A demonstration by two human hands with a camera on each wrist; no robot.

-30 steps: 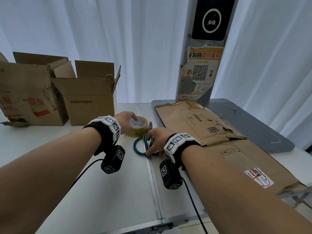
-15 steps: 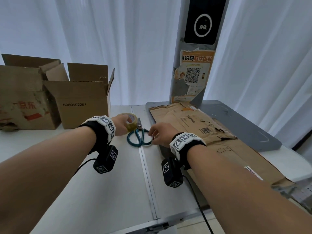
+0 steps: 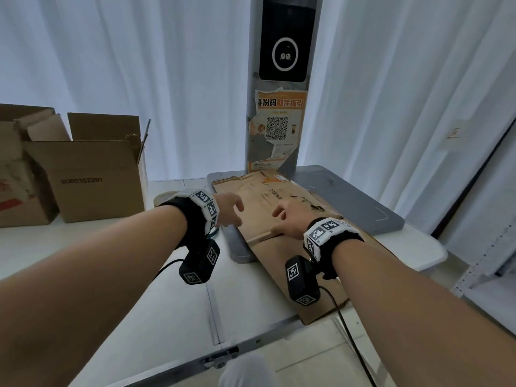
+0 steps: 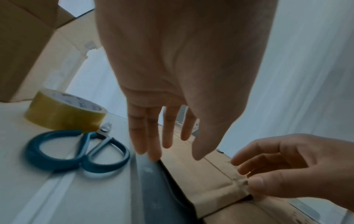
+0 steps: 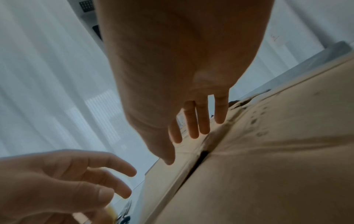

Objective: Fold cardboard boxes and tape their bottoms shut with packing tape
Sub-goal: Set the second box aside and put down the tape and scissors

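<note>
the flat box (image 3: 282, 216) lies on the table (image 3: 173, 297), half over a grey plate (image 3: 360, 208), long axis running away from me. light, stiff card, creased; i'd take its near flap edge. my left hand (image 3: 227, 209) and right hand (image 3: 289, 223) hover open, fingers spread. tape (image 4: 63, 111) and scissors (image 4: 76, 149) sit just left.

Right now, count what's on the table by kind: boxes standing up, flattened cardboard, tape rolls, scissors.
Standing cardboard boxes: 2
Flattened cardboard boxes: 1 visible stack; how many lie in it cannot be told
Packing tape rolls: 1
Blue-handled scissors: 1
Total: 5
</note>
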